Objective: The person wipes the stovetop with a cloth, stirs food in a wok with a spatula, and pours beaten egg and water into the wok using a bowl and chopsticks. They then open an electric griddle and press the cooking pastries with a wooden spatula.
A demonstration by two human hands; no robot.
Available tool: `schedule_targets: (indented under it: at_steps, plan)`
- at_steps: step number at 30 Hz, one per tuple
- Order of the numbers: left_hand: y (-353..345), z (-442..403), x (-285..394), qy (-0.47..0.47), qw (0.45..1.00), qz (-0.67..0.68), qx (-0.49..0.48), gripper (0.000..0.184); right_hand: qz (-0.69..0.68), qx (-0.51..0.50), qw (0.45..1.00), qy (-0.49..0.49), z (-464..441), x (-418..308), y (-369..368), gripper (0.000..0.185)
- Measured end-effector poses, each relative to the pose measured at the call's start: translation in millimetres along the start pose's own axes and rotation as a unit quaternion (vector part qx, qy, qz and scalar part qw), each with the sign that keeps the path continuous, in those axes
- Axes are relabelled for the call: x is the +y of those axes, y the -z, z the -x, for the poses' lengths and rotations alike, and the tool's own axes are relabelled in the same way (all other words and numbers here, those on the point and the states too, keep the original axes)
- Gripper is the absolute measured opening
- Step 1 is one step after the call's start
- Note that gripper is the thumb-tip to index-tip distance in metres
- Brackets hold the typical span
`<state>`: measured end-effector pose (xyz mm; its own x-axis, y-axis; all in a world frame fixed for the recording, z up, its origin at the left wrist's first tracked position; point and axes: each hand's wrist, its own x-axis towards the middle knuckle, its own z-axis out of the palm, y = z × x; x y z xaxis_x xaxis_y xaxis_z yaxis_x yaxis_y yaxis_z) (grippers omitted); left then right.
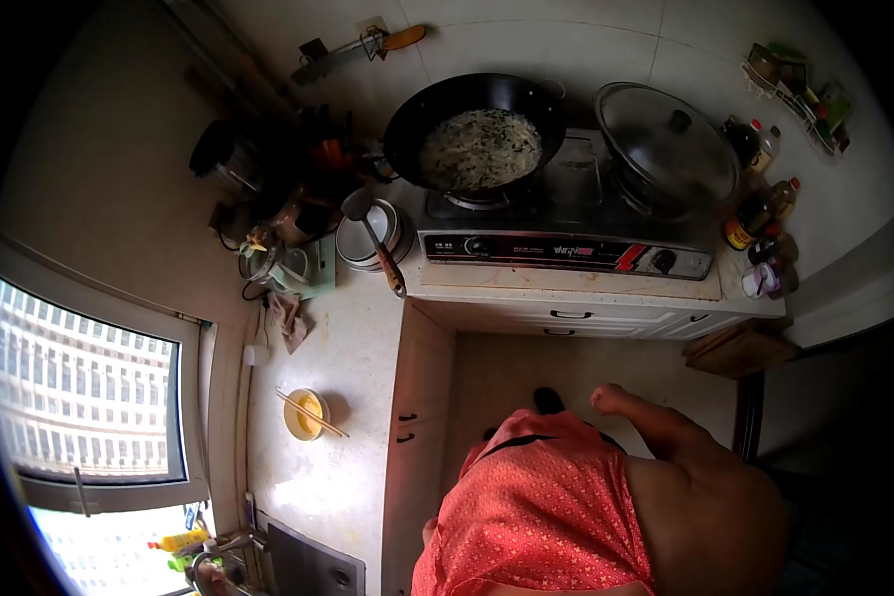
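Over the floor, my right hand [608, 399] hangs with its fingers curled closed, and nothing shows in it. Of my left side only a sliver of skin shows at the edge of the red patterned clothing; its fingers are hidden. A black wok [405, 141] with food in liquid sits on the left burner. The right burner bears a pan under a lid [638, 129]. A spatula [379, 243] lies across stacked bowls [399, 230] left of the stove. On the left counter, chopsticks rest across a bowl [294, 421] holding something yellow.
The gas stove [566, 248] stands on the back counter [566, 285]. Bottles [755, 214] line its right side. A cloth [290, 320] lies by the wall. The sink [303, 561] and an open window [99, 382] are at lower left. Cabinets sit below.
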<state>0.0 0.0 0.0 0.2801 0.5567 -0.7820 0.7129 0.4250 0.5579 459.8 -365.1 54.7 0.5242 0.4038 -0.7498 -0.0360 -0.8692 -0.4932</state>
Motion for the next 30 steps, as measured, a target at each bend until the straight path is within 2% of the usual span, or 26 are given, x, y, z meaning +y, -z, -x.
schedule_targets:
  at_steps: [6, 11, 14, 20, 30]
  plan:
    - [-1, -14, -10, -0.045, 0.999, -0.001, 0.009, 0.036, -0.038, 0.015, 0.999, -0.004, 4, -8, 4, 0.022]
    - [-6, -1, 16, -0.044, 0.999, -0.006, -0.021, 0.033, -0.040, 0.020, 0.999, -0.002, -4, -2, 0, 0.022]
    - [-17, 29, 54, -0.018, 1.000, 0.015, -0.016, 0.033, -0.065, 0.013, 0.998, -0.012, -2, -2, -1, 0.022]
    - [2, -46, -29, -0.064, 0.995, 0.062, -0.042, 0.032, -0.083, 0.021, 0.996, -0.021, 1, -2, -1, 0.021]
    - [0, -41, 34, -0.074, 0.995, -0.022, -0.061, 0.022, -0.047, 0.041, 0.998, -0.017, 14, -3, -4, 0.021]
